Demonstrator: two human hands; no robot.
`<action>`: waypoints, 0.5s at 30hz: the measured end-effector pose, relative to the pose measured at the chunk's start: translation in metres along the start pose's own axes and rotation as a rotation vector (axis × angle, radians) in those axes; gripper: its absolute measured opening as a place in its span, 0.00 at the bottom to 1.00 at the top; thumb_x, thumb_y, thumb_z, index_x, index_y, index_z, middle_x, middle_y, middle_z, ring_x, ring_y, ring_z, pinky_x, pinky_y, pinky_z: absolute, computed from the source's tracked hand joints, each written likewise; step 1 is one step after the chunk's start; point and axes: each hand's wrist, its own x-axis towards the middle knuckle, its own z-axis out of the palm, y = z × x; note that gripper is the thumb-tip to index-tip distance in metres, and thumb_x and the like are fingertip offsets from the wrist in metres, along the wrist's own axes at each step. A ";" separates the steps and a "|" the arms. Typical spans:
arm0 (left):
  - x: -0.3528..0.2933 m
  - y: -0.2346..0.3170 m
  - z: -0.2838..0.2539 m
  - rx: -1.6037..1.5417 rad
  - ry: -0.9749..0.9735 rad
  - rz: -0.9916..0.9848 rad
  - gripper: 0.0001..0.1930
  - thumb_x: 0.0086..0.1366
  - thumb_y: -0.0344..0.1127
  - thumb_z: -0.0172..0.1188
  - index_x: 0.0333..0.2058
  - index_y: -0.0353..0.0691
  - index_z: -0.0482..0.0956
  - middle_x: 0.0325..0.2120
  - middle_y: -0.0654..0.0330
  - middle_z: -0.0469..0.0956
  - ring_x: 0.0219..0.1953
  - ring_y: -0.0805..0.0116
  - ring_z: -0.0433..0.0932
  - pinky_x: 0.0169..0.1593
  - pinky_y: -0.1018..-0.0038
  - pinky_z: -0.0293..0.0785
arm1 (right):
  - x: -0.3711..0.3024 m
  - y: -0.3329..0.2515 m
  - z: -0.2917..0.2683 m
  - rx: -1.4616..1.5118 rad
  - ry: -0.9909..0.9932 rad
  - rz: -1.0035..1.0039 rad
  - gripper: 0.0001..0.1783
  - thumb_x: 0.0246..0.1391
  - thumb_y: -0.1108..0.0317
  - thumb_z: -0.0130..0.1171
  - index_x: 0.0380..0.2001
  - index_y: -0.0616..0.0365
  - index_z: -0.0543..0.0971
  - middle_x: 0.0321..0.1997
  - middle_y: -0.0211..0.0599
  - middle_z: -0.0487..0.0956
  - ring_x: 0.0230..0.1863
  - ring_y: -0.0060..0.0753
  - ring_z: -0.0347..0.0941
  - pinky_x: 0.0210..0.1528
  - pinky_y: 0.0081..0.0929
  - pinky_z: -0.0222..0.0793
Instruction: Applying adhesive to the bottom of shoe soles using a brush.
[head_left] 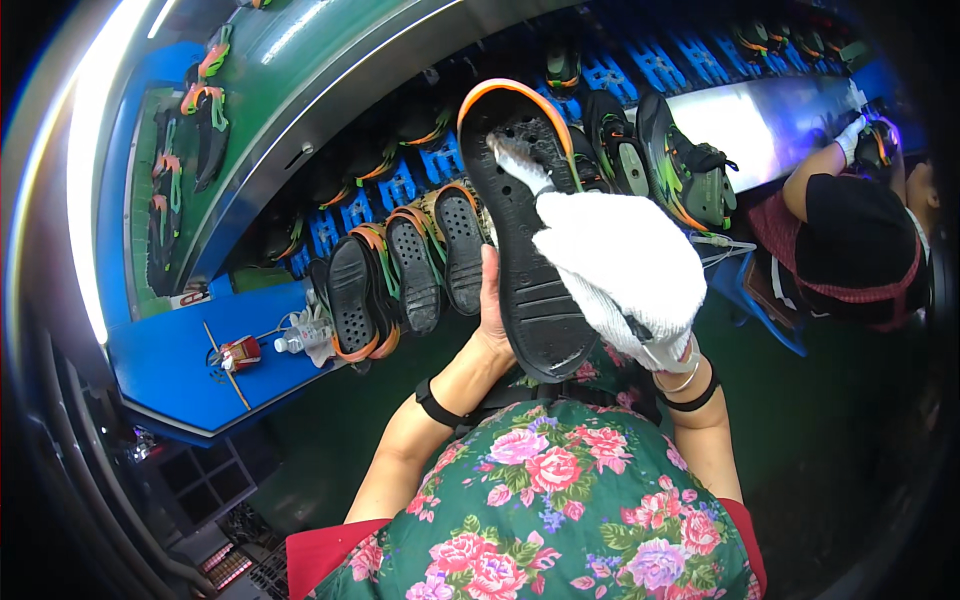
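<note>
Before me a black shoe sole (535, 290) with an orange and green rim stands tilted, its grooved inner face toward me. My bare left hand (491, 322) grips its left edge, the thumb along the side and the other fingers hidden behind. In a white knitted glove, my right hand (630, 260) is closed on a brush whose whitish bristles (516, 163) touch the upper part of the sole's inner face. The glove hides the brush's handle. Just beyond the sole are black shoe uppers (690, 165) with green and orange trim.
More soles (352, 305) lean in a row at the left. Behind them runs a line of blue racks (398, 185) carrying shoe parts. A blue side table (170, 365) bears a plastic bottle (295, 342), a red box (240, 354) and a thin stick. At right, a co-worker (850, 235) handles a shoe.
</note>
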 end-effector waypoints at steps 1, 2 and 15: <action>0.000 0.000 -0.004 -0.045 -0.023 -0.027 0.47 0.65 0.74 0.53 0.73 0.47 0.59 0.70 0.51 0.64 0.70 0.50 0.65 0.73 0.46 0.60 | 0.003 -0.001 -0.001 -0.013 -0.016 -0.009 0.20 0.54 0.75 0.64 0.52 0.56 0.85 0.55 0.41 0.84 0.54 0.43 0.80 0.54 0.36 0.76; 0.000 -0.001 -0.008 -0.089 -0.045 -0.055 0.47 0.66 0.73 0.53 0.72 0.46 0.59 0.70 0.51 0.64 0.70 0.50 0.65 0.73 0.45 0.60 | 0.005 -0.003 0.002 -0.015 -0.014 -0.012 0.20 0.54 0.75 0.64 0.52 0.56 0.85 0.55 0.41 0.84 0.54 0.43 0.80 0.54 0.36 0.76; 0.004 0.006 -0.014 -0.002 -0.097 0.001 0.47 0.65 0.77 0.49 0.69 0.44 0.65 0.66 0.50 0.70 0.66 0.51 0.71 0.70 0.49 0.64 | -0.022 -0.006 0.029 0.311 -0.028 0.300 0.26 0.51 0.73 0.67 0.56 0.57 0.82 0.58 0.44 0.82 0.59 0.45 0.79 0.65 0.41 0.69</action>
